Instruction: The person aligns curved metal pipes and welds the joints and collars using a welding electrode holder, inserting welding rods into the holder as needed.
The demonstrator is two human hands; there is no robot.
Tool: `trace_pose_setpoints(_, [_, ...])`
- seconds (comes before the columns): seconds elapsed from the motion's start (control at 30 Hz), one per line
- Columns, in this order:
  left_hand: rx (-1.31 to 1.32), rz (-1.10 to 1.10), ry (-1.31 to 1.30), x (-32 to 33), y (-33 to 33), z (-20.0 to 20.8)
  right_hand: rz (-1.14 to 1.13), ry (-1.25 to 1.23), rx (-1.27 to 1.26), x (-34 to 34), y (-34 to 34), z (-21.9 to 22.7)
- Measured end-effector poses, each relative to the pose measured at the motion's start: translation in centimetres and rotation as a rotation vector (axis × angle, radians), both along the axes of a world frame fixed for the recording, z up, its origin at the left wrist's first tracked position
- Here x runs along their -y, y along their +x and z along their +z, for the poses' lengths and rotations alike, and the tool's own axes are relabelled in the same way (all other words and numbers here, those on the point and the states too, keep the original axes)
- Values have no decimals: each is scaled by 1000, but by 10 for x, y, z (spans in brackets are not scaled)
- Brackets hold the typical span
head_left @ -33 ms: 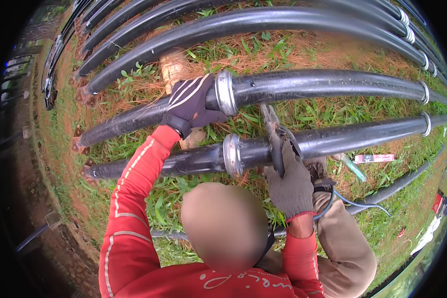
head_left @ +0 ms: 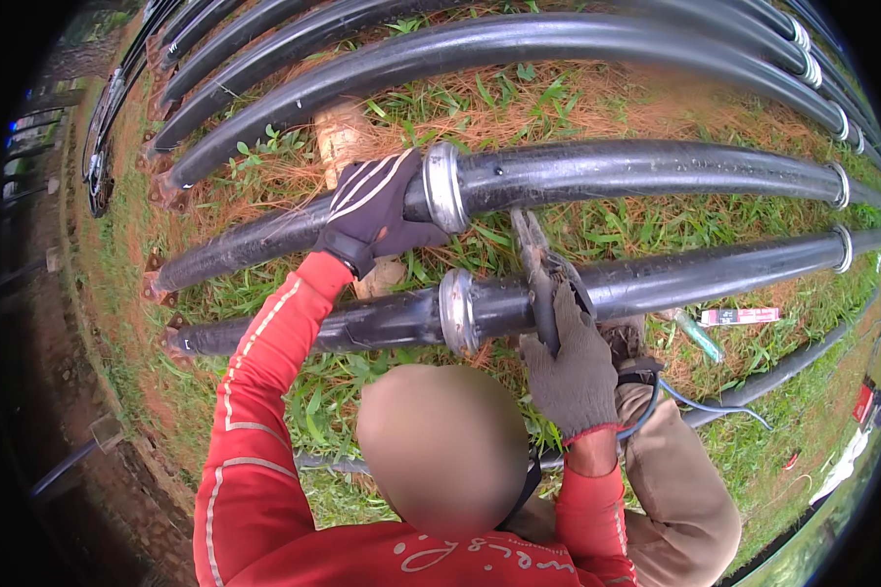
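My left hand [head_left: 374, 210], in a dark glove with pale stripes, is closed around a black pipe [head_left: 646, 170] just left of its silvery metal ring [head_left: 444, 188]. In a grey knit glove, my right hand [head_left: 573, 377] grips pliers [head_left: 533, 245] over the nearer black pipe [head_left: 705, 277]. The pliers' jaws point away from me, into the gap between the two pipes and right of the rings. A second metal ring [head_left: 457, 311] encircles the nearer pipe. What the jaws hold, if anything, I cannot make out.
More black pipes [head_left: 440, 51] lie side by side beyond. A log [head_left: 341, 142] runs beneath the pipes. On the grass at right are a red-and-white box [head_left: 741, 316], a green bottle-like object [head_left: 697, 336] and a blue cord [head_left: 719, 404]. A thinner dark pipe [head_left: 788, 370] lies nearer.
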State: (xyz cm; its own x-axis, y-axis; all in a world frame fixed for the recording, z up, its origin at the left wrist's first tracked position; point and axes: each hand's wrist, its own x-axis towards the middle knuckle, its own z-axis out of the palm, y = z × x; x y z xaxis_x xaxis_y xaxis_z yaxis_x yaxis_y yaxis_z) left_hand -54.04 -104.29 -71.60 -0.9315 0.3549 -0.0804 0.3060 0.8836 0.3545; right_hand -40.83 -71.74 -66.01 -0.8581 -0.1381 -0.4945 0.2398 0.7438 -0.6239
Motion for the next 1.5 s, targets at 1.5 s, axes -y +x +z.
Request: trace_pose_setpoints(1.5, [34,4,28,6,-12,-14,26,-60,228,10,-55,-17])
